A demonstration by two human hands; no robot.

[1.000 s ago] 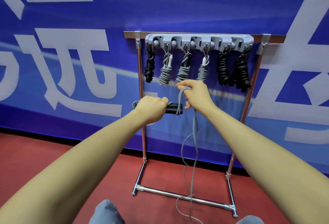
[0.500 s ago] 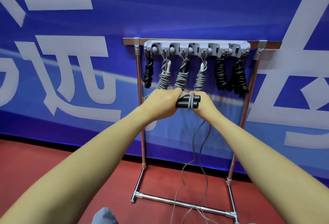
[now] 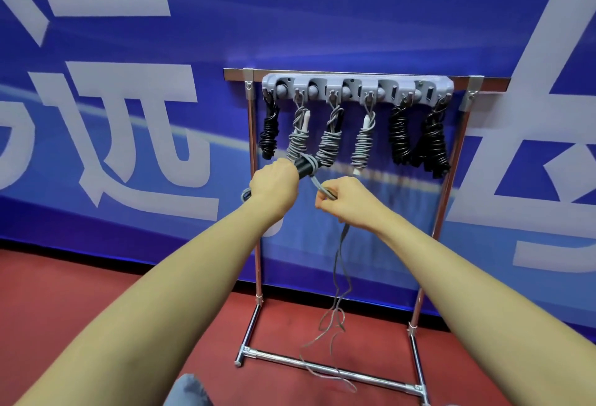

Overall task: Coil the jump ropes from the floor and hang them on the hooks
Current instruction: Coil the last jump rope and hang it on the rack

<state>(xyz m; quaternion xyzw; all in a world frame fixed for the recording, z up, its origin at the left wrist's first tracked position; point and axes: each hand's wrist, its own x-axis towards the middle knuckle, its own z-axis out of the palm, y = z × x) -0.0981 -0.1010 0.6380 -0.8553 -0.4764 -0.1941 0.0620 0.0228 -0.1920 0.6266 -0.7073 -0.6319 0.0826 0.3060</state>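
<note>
My left hand (image 3: 274, 185) grips the black handles (image 3: 304, 166) of a grey jump rope, held tilted up to the right, with a few turns of cord around them. Just below and to the right, my right hand (image 3: 346, 200) pinches the grey cord (image 3: 338, 263), which hangs down in loose strands to the red floor. Behind my hands is a grey hook rail (image 3: 358, 87) on a chrome rack. Several coiled ropes hang from its hooks, black ones (image 3: 400, 137) at both ends and grey ones (image 3: 362, 144) in the middle.
The rack's chrome base bar (image 3: 329, 370) lies on the red floor (image 3: 96, 302), with the loose cord trailing over it. A blue banner wall (image 3: 290, 18) with large white characters stands right behind the rack. A bit of blue-grey clothing shows at the bottom edge.
My right hand has dropped away from the handles, drawing the cord down and to the right. My left hand has tilted the handles upward, and they now carry more turns of cord.
</note>
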